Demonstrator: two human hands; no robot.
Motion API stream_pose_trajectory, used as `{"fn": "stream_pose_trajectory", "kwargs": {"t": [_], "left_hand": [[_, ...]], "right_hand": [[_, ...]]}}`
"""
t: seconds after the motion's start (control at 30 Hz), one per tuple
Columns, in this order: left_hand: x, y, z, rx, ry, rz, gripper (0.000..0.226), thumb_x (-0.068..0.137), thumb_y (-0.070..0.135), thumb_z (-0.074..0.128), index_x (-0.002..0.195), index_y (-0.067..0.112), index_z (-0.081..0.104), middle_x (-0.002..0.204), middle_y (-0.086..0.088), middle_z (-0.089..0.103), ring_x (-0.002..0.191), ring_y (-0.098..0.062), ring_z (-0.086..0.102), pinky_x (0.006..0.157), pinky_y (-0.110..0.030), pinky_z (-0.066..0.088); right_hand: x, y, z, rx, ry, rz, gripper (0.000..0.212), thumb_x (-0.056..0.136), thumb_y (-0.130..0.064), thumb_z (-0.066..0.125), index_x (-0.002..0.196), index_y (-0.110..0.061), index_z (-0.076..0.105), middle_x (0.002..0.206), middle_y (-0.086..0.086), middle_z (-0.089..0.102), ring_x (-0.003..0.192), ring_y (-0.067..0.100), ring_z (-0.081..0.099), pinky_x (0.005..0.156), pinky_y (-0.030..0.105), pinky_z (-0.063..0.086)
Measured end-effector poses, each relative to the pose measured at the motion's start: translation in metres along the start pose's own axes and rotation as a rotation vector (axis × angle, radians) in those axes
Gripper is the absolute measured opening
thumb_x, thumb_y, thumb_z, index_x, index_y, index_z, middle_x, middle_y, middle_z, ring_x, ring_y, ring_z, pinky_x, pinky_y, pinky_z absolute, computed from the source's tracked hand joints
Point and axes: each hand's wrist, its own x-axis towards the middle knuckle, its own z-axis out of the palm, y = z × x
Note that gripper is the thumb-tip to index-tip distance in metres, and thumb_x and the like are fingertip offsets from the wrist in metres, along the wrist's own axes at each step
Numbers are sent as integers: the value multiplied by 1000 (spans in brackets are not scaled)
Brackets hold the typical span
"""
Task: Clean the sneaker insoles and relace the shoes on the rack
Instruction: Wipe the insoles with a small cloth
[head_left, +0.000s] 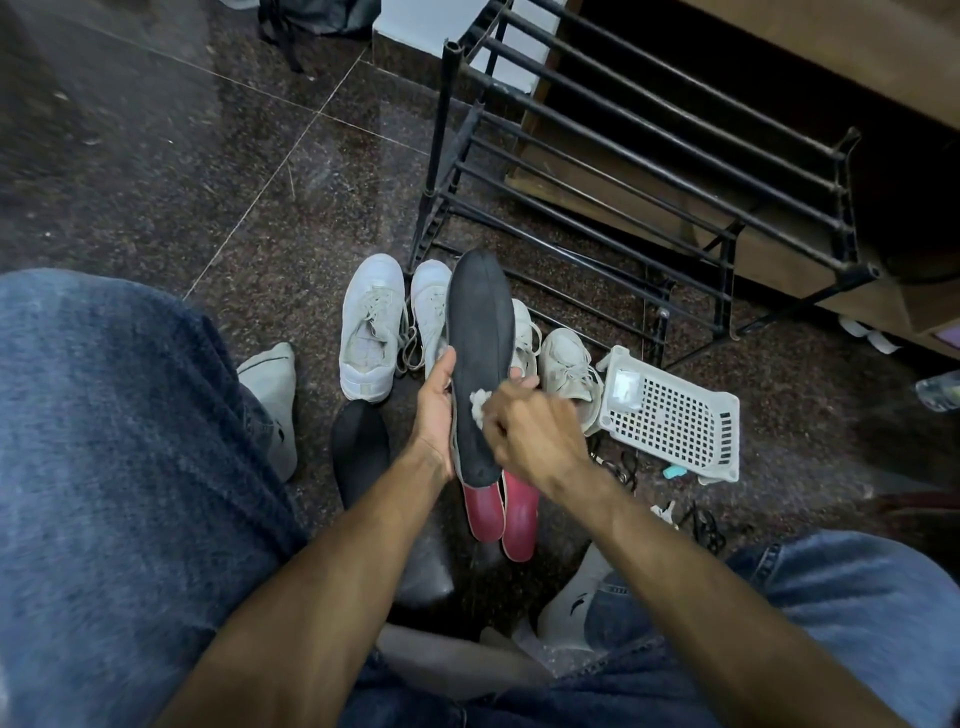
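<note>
Person is sitting over the floor (156, 156), wiping an insole. Left hand (434, 410) is gripping the dark insole (478, 332) along its edge, thumb up its left side, fingertips showing past the right edge, holding it up above the floor with the toe end pointing away. Right hand (535, 431) is pinching a small white wad (479, 401), cloth or tissue, can't tell which, and pressing it against the lower half of the insole; hand is motion-blurred.

Progress, judged from the layout: cleaning stage is underway, lacing not started. A second dark insole (361, 452) is lying on the floor just left of the hands. Two red insoles (501, 512) are lying side by side below the held one; can't tell whether any of these are wiped yet. White sneakers (371, 327) are sitting on the floor in front of the black shoe rack (623, 171), none on its bars. The left pair is looking loosely laced; another pair is partly hidden behind the held insole. Dark loose cords (618, 467), possibly laces, are lying near the white plastic basket (670, 415).

Still left, likely: finishing the insoles, refitting them, relacing, putting the shoes on the rack.
</note>
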Motion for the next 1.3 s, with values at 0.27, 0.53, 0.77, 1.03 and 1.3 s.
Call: {"fn": "stream_pose_trajectory", "kwargs": {"t": [0.27, 0.53, 0.77, 1.03, 1.3], "left_hand": [[2, -10, -4, 111, 76, -19, 72, 90, 55, 47, 135, -1, 52, 137, -24, 52, 125, -35, 52, 109, -48, 39], [4, 0, -4, -3, 62, 18, 75, 89, 55, 49, 136, -4, 48, 135, -23, 54, 122, -36, 56, 112, -57, 30], [2, -9, -11, 145, 96, 26, 57, 95, 51, 41, 108, 4, 71, 101, -17, 72, 89, -28, 70, 82, -35, 55], [3, -6, -11, 83, 82, -3, 78, 90, 58, 44, 134, -7, 50, 137, -26, 51, 124, -37, 54, 104, -46, 45], [-2, -5, -6, 114, 73, 31, 69, 88, 54, 48, 125, -2, 61, 125, -22, 61, 115, -34, 59, 101, -43, 47]], "right_hand": [[-4, 6, 3, -25, -5, 29, 17, 92, -25, 50, 91, -15, 64, 98, 1, 60, 77, 32, 65, 59, 33, 38], [-33, -14, 2, 64, -115, -34, 19, 90, -25, 47, 90, -14, 62, 103, 4, 63, 84, 34, 63, 65, 36, 43], [9, 5, 1, 16, -3, 145, 21, 90, -26, 47, 91, -14, 63, 103, 7, 66, 89, 34, 64, 69, 37, 47], [-25, -6, 8, 64, -82, -4, 22, 90, -29, 46, 90, -16, 63, 99, 3, 65, 85, 32, 64, 68, 37, 49], [-3, 0, 1, 159, -57, 188, 20, 88, -26, 51, 90, -16, 69, 95, 9, 69, 84, 30, 65, 75, 38, 53]]}}
